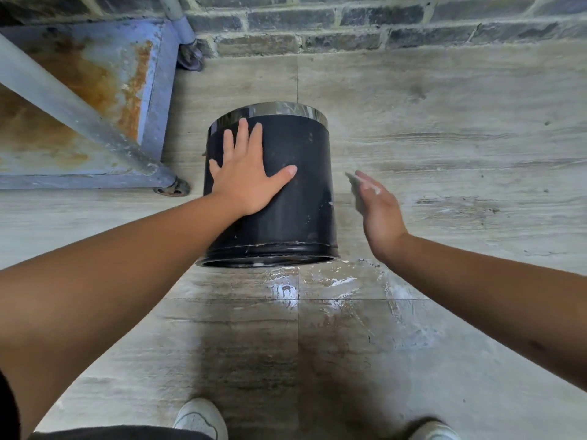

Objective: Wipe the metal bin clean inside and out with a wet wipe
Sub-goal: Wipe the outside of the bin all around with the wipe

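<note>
Fingers (243, 134) of the left hand (246, 179) are spread apart and laid flat on the dark wall of the metal bin (295, 198), thumb splayed toward frame right; they press, they do not clamp. The right hand (379, 204) is just right of the bin, apart from it, fingers straight and together, edge-on to us. A pale grey blur at the fingertips looks like the wet wipe (357, 192); we cannot tell how it is held.

Bin sits at frame centre on the tiled floor (460, 128). We read it as lying on its side: long axis runs from frame bottom to frame top, one round lipped end toward us, the shiny-banded end toward the brick wall (349, 23). Which end is the mouth, we cannot confirm.

Step in hand, as we judge it: outer wall wipe. A round body may roll, so we keep the left palm bearing down, bring the wipe flat onto the right flank, stroke along the axis, then turn the bin a little and repeat. A water film (317, 284) below the bin makes slipping likely. A rusty blue frame (95, 74) lies upper left, clear of the work.
</note>
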Motion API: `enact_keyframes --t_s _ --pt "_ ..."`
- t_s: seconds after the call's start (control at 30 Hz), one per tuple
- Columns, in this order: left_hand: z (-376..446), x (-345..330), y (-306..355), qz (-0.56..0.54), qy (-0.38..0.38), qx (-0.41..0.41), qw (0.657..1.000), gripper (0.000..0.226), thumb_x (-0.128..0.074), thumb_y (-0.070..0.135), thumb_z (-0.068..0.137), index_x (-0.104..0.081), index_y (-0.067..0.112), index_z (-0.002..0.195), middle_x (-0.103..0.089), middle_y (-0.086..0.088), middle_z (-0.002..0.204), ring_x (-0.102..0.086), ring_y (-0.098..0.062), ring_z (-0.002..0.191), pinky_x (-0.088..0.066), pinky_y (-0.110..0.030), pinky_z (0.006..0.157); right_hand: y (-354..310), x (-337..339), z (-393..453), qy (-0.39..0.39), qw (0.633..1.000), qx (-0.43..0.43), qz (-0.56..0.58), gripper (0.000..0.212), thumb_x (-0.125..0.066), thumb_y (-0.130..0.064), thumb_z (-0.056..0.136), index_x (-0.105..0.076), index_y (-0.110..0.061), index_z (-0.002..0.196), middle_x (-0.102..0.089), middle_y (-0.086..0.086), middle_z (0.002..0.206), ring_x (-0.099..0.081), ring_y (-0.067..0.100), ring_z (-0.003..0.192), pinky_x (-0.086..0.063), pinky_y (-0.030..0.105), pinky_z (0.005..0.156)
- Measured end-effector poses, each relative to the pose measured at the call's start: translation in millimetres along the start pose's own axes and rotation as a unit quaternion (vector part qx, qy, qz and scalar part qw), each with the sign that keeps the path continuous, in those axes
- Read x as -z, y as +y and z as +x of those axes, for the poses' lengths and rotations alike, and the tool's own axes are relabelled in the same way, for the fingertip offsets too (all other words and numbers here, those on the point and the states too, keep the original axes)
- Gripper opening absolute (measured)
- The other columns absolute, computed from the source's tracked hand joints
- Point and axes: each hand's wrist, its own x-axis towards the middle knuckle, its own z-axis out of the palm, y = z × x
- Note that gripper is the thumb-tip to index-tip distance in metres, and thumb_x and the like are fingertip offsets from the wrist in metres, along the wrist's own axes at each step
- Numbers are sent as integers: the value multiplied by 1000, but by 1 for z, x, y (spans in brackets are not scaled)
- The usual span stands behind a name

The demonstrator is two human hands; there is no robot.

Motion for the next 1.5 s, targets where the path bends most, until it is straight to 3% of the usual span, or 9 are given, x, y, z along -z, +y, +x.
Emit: enact_keyframes --t_s 0.33,0.53,0.67,0.83,0.93,1.03,1.17,1.33,1.5 --pt "-11 21 -47 -125 -3 -14 992 95 -50 63 86 0 18 154 8 -1 163 10 -23 148 -6 -50 119 15 -64 -45 -164 925 258 -226 48 -33 -22 104 -27 -10 150 -17 2 159 -5 10 149 -6 28 121" --pt "-10 22 -50 -130 -9 -25 991 94 -50 61 88 0 17 155 9 -3 163 10 -24 149 -4 -46 119 8 -65 -64 -254 823 359 -361 47 -32 -24 101 -38 -8 146 -32 4 155 -16 18 148 -11 36 121" --pt "-11 22 -49 -132 -15 -24 991 97 -48 65 85 1 18 155 9 -2 163 10 -24 148 -4 -48 119 -1 -67 -81 -296 796 387 -360 40 -45 -14 98 -52 -4 136 -50 10 145 -35 23 142 -23 40 118" --pt "-10 22 -45 -116 -24 -21 993 103 -42 73 78 1 20 154 10 0 163 12 -24 148 -7 -56 117 -26 -71 -92 -323 898 256 -156 27 -47 -9 96 -69 0 110 -70 10 111 -62 22 117 -47 38 102" --pt "-10 21 -38 -92 -34 -15 995 106 -40 77 74 2 22 154 12 1 163 12 -24 148 -9 -60 115 -52 -75 -73 -233 963 110 73 27 -46 -16 92 -71 -7 98 -72 11 98 -67 23 99 -53 39 90" --pt "-7 22 -32 -82 -61 -21 994 105 -40 78 75 5 24 154 17 5 162 16 -23 147 -7 -63 114 -71 -66 -39 -155 968 193 30 29 -42 -14 98 -69 -7 106 -73 3 103 -66 15 102 -50 26 88" --pt "0 28 -29 -111 -119 -25 986 88 -38 66 89 8 29 153 24 11 159 23 -21 145 2 -64 112 -45 -63 -33 -179 898 292 -276 33 -45 -11 100 -55 -11 132 -55 0 134 -46 18 132 -30 38 116" --pt "8 34 -24 -143 -172 -25 974 81 -32 64 92 8 30 153 28 12 157 27 -21 144 7 -64 112 -24 -96 -69 -299 720 393 -487 36 -40 -23 98 -60 -4 122 -64 12 122 -53 30 120 -38 40 106" --pt "8 34 -24 -137 -178 -23 974 82 -34 64 92 10 31 152 30 13 156 28 -20 143 7 -63 112 -24 -121 -93 -341 694 385 -503 34 -39 -24 98 -65 -6 108 -68 11 114 -58 30 115 -38 41 100"
